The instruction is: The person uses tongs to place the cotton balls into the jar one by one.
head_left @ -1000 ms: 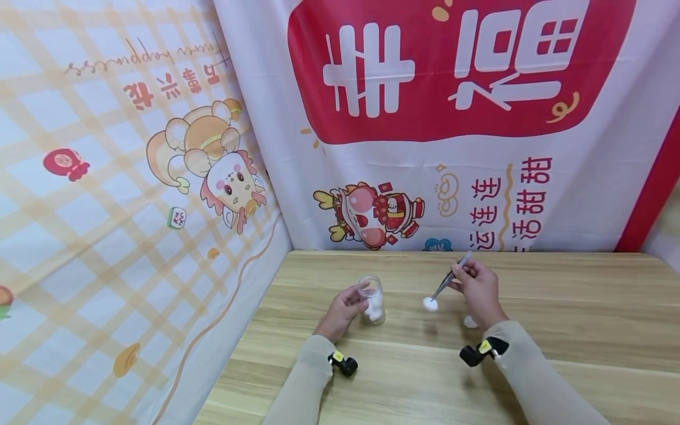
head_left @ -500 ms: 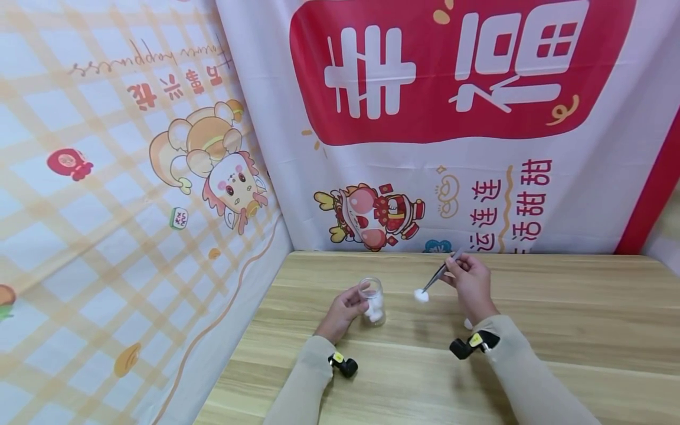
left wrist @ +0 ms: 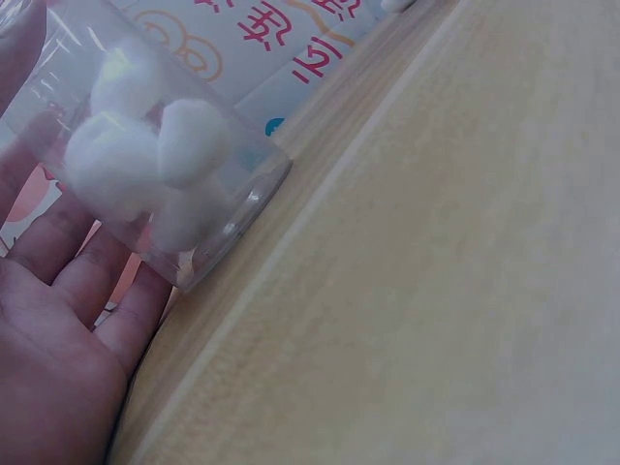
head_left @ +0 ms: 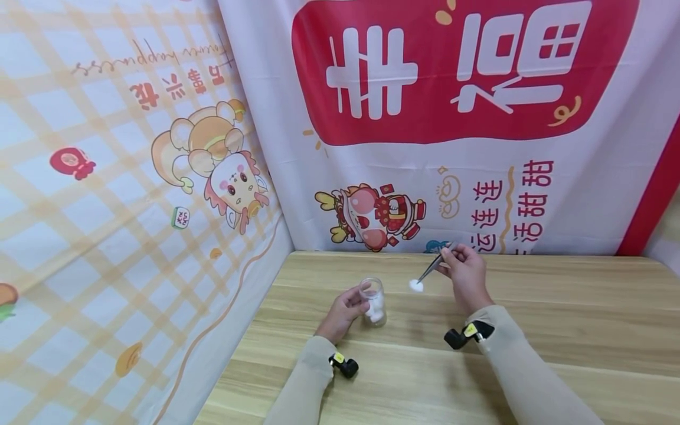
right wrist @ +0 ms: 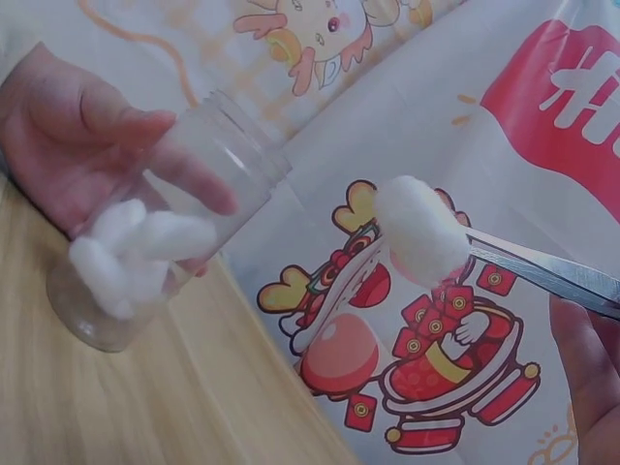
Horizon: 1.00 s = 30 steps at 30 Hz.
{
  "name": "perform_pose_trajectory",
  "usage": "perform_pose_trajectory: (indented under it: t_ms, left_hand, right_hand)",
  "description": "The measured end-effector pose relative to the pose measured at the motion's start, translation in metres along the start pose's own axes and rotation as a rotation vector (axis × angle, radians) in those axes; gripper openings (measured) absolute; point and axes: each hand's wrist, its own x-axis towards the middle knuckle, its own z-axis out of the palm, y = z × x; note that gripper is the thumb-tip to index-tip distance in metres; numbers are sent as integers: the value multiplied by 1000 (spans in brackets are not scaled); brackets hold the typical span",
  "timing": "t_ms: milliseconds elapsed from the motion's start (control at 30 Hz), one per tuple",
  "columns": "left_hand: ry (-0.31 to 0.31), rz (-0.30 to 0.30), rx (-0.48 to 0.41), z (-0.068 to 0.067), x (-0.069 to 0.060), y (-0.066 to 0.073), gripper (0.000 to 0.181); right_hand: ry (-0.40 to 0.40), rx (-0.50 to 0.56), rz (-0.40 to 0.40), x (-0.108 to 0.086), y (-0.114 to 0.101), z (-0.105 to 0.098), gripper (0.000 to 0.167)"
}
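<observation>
A clear open-topped jar (head_left: 378, 295) stands upright on the table with several white cotton balls (left wrist: 116, 160) inside. My left hand (head_left: 340, 314) grips the jar's left side, thumb and fingers around it. My right hand (head_left: 467, 277) pinches grey tweezers (head_left: 431, 267), whose tips hold one cotton ball (head_left: 416, 285) in the air to the right of the jar. The right wrist view shows that cotton ball (right wrist: 421, 231) at the tweezer tips (right wrist: 538, 266), apart from the jar (right wrist: 208, 184).
The wooden table (head_left: 558, 319) meets a white printed cloth (head_left: 574, 177) at its back edge and a checkered cloth (head_left: 106, 236) on the left. Each wrist carries a small black camera, one left (head_left: 345, 366) and one right (head_left: 461, 336).
My right hand has moved left and toward the back, carrying the tweezers and cotton ball closer to the jar. The left hand and the jar have stayed in place.
</observation>
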Motion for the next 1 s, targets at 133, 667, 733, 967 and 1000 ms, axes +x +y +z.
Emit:
perform_pose_trajectory:
  t_ms: [133, 667, 733, 967, 1000]
  left_hand:
    - [8, -1, 6, 0, -1, 0, 54]
    - [28, -20, -9, 1, 0, 1, 53]
    - [26, -20, -14, 1, 0, 0, 53]
    - [14, -14, -23, 0, 1, -1, 54]
    - [13, -16, -23, 0, 1, -1, 54]
  right_hand:
    - [-9, -3, -12, 1, -1, 6, 16]
    - [-64, 64, -34, 5, -6, 33, 13]
    - [-66, 66, -32, 7, -5, 36, 13]
    - [-48, 30, -8, 9, -3, 43, 13]
    - [-48, 32, -9, 10, -3, 43, 12]
